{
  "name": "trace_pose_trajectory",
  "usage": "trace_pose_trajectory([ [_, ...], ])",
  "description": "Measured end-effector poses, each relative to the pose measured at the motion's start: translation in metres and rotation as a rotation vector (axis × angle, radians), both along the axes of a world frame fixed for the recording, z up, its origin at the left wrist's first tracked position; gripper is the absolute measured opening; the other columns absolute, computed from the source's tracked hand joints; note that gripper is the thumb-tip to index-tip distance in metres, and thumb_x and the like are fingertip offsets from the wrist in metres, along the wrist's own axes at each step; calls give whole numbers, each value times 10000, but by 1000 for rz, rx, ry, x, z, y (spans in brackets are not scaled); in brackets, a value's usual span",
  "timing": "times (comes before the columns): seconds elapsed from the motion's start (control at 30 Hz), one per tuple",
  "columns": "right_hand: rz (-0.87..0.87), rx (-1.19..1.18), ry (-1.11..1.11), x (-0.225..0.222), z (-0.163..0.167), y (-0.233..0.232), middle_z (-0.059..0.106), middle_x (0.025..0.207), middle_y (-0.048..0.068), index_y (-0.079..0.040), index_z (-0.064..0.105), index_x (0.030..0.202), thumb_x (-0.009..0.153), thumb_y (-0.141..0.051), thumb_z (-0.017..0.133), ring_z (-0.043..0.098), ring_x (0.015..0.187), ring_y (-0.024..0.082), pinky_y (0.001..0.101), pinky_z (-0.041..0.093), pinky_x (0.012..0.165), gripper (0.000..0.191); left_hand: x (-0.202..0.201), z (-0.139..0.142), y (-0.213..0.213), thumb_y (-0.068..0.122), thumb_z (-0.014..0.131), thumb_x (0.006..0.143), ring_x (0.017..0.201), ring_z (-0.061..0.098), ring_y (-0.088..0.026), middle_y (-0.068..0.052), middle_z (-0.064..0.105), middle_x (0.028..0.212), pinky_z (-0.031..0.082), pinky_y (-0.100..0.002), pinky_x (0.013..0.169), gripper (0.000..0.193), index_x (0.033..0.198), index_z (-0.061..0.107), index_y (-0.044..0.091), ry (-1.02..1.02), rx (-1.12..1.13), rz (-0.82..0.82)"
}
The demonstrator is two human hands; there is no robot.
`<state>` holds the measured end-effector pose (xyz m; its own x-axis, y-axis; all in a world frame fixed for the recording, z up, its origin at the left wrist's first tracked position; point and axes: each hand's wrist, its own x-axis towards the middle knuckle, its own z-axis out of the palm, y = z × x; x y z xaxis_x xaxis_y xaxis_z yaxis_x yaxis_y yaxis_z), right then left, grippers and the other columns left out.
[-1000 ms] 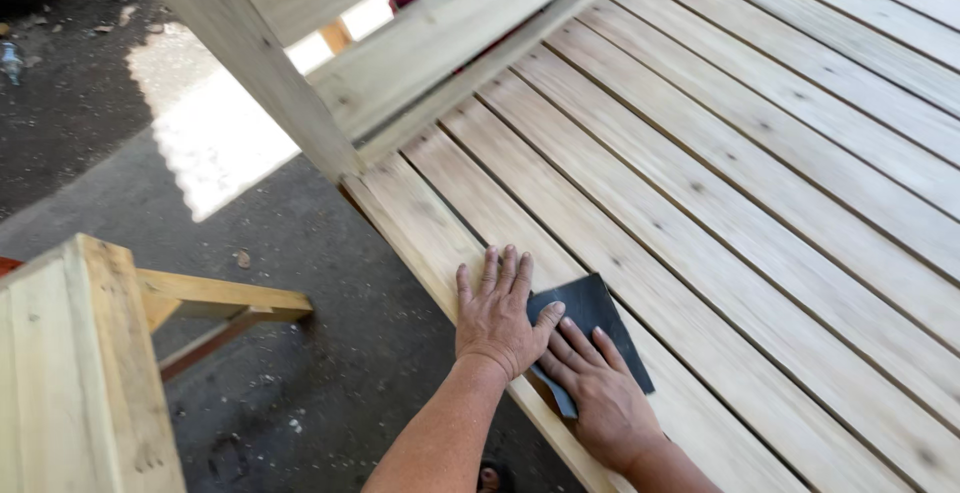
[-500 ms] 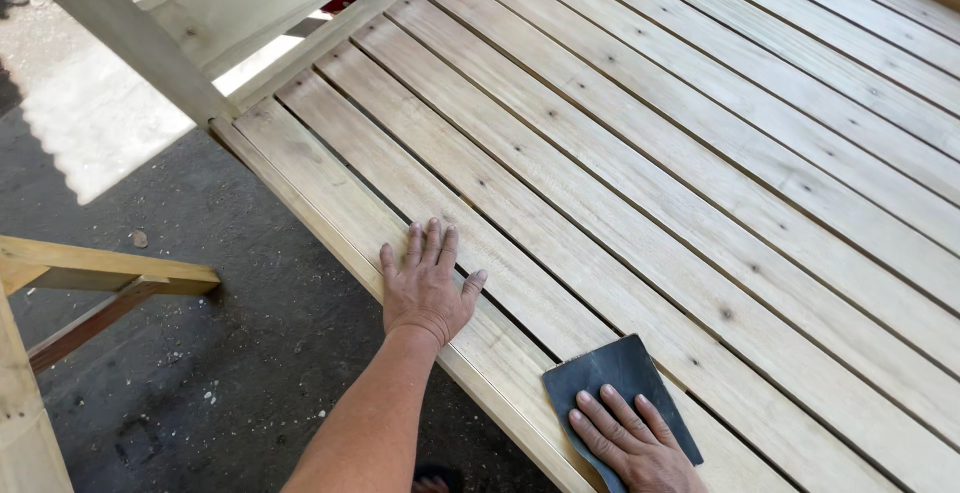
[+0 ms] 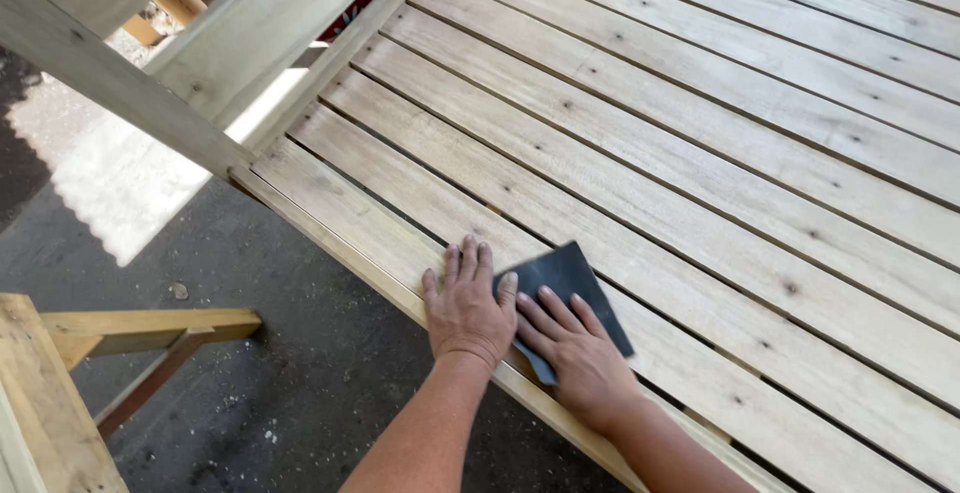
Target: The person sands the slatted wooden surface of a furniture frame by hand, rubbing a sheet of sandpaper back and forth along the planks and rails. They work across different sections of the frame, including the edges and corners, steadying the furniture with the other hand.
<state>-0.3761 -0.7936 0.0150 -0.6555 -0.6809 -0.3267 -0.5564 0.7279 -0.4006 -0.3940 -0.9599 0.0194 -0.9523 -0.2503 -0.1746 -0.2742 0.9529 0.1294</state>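
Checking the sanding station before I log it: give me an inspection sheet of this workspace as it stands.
Surface: slatted wooden panel, pale boards with narrow gaps, knots visible.
Job's things: dark sandpaper sheet flat on the near boards.
Clutter: small debris on the dark ground.
Grippers: left hand flat on the boards; right hand pressing on the sandpaper sheet.
Cables: nothing seen.
Surroundings: wooden frame piece at lower left; slanted wooden beams at upper left.

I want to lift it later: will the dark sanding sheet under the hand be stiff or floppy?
Probably floppy: the dark sanding sheet looks thin and lies flat on the wooden slats. Likely light, since the right hand alone presses it. It probably resists sliding; its surface looks matte.
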Motion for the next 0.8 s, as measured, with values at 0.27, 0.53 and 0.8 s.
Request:
trace_pose_trajectory([
  [0.27,146,222,-1,34,-2,113,133,1742,-105,-364,198,1651,1000,-507,507,40,1616,167,440,3,1299,735,-6,12,-8,512,387,989,1490,249,-278,-82,265,1638,145,-498,1217,677,1545,347,127,-24,38,-59],
  [0.53,-120,48,-121,-3,11,-17,179,1733,-57,-294,303,1616,908,-270,663,67,1570,192,461,8,1263,794,4,4,-13,535,390,990,1560,157,-300,-97,305,1669,97,-507,1218,685,1541,412,128,198,198,-190],
  [0.8,-541,-441,-289,9,17,55,605,1487,-32,-237,691,1378,948,-194,645,389,1500,177,422,244,1246,434,16,30,0,571,557,901,1536,251,-265,-106,350,1648,169,-428,1278,891,1621,309,110,-164,446,-776],
])
